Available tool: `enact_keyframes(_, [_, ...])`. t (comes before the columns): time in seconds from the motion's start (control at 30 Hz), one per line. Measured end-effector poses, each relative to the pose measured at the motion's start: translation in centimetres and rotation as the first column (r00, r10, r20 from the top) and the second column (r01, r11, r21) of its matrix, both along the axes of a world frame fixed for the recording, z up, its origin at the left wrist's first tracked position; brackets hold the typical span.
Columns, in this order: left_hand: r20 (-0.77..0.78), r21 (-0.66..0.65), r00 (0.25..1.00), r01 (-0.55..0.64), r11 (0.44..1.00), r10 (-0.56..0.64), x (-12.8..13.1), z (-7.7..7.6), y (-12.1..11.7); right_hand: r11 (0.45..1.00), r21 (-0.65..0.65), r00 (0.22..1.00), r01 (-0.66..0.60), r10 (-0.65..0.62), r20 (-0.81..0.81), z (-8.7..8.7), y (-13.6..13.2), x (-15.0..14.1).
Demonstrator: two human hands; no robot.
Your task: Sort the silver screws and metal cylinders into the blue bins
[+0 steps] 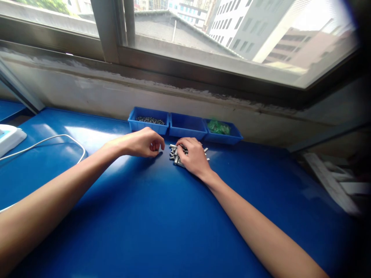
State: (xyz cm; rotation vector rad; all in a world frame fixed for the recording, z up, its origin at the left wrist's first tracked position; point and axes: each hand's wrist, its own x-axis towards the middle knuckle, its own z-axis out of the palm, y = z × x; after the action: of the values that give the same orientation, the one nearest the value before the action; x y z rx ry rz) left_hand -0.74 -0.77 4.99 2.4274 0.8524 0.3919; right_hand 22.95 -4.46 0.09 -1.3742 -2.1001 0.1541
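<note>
A small pile of grey metal parts (176,157), some long and flat, some short and stubby, lies on the blue table. My right hand (191,154) rests over the pile with its fingers curled down onto it; its palm and fingers cover much of the metal, and what they grip, if anything, is hidden. Just left of the pile, my left hand (147,143) hovers low over the table. Its fingers are curled in toward the thumb, and I cannot make out anything between them.
Along the wall behind the hands stand three joined blue bins: the left bin (131,122) holds small metal pieces, the middle bin (188,132) looks bare inside, the right bin (223,139) holds a green plastic bag (218,126). A white cable (53,136) runs from a white device (11,139) at the left.
</note>
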Motion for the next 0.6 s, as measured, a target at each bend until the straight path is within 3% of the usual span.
enact_keyframes(0.13, [0.23,-0.209,0.966,-0.07,0.975,0.119,0.68,-0.41,0.05,1.0,0.004,1.0,0.0,-0.001,0.01,0.03,0.01,-0.03])
enact_keyframes(0.3, [0.442,-0.498,0.844,-0.05,0.866,0.303,0.86,-0.3,0.4,1.0,0.0,1.0,0.001,-0.001,0.011,0.03,-0.06,-0.01])
enact_keyframes(0.6, [0.533,-0.444,0.739,-0.169,0.88,0.411,1.07,-0.43,0.57,1.0,0.002,1.0,-0.004,0.004,0.008,-0.12,0.03,0.14])
